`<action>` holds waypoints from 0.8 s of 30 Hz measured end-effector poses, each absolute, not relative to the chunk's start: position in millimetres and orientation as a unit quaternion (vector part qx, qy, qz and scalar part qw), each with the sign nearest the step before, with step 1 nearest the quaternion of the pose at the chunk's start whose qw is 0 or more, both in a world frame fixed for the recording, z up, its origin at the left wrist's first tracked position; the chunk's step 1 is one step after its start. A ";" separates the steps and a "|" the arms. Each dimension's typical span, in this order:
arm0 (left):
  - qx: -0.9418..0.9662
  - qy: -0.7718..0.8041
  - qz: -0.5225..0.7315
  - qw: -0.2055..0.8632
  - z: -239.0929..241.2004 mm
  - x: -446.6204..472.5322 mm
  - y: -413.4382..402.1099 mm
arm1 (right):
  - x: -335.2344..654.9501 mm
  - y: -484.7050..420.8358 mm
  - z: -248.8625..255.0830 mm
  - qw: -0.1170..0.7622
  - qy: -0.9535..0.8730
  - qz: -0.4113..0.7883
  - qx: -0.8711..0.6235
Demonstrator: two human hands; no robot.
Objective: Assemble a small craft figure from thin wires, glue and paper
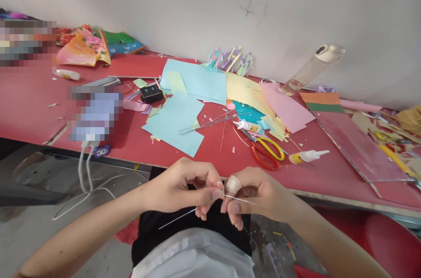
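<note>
My left hand (194, 186) pinches a thin silvery wire (176, 219) between thumb and forefinger, above my lap. One length of the wire sticks out below the left hand toward the lower left; another crosses my right thumb. My right hand (253, 192) is closed close beside it, its fingertips on the same wire. A pale, beige wrap-like piece (233, 184) sits at the right forefinger's tip; I cannot tell whether it is a bandage or tape. Where the fingertips meet, the wire looks bent, but the details are too small to see.
On the red table (226, 155) lie blue paper sheets (177, 122), several loose wires (213, 121), scissors (268, 151) with red and yellow handles, and a glue bottle (305, 156). A clear bottle (312, 69) stands by the wall. A white cable (83, 172) hangs off the edge.
</note>
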State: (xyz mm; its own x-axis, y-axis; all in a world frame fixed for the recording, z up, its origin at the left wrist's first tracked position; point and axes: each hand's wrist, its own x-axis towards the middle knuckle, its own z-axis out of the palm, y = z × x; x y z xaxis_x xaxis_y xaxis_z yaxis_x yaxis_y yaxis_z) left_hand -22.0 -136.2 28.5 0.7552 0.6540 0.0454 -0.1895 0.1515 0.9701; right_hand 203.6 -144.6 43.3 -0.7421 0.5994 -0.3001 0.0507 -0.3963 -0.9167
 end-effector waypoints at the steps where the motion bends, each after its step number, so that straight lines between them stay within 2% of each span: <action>1: 0.573 0.197 0.283 0.744 27.7 -21.7 -136.9 | 204.4 -142.2 46.8 0.170 -0.550 0.752 -0.320; 7: 0.505 0.186 0.251 0.805 20.6 -18.3 -142.7 | 206.4 -129.5 68.0 0.127 -0.769 0.561 -0.278; 11: 0.454 0.170 0.241 0.841 16.6 -16.8 -143.5 | 205.6 -123.2 79.6 0.099 -0.840 0.477 -0.238; 14: 0.478 0.183 0.258 0.819 17.4 -18.7 -140.3 | 205.5 -120.6 80.9 0.103 -0.875 0.404 -0.247; 17: 0.534 0.254 0.325 0.737 19.1 -20.3 -137.4 | 205.4 -123.8 68.6 0.212 -0.878 0.278 -0.328; 20: 0.567 0.301 0.398 0.655 17.5 -17.9 -138.2 | 204.7 -136.0 44.6 0.408 -0.816 0.138 -0.386; 22: 0.602 0.317 0.429 0.595 14.3 -14.3 -140.0 | 203.7 -147.5 28.7 0.482 -0.772 0.106 -0.400; 24: 0.661 0.324 0.444 0.511 10.4 -10.6 -141.4 | 201.7 -158.5 18.1 0.493 -0.746 0.151 -0.422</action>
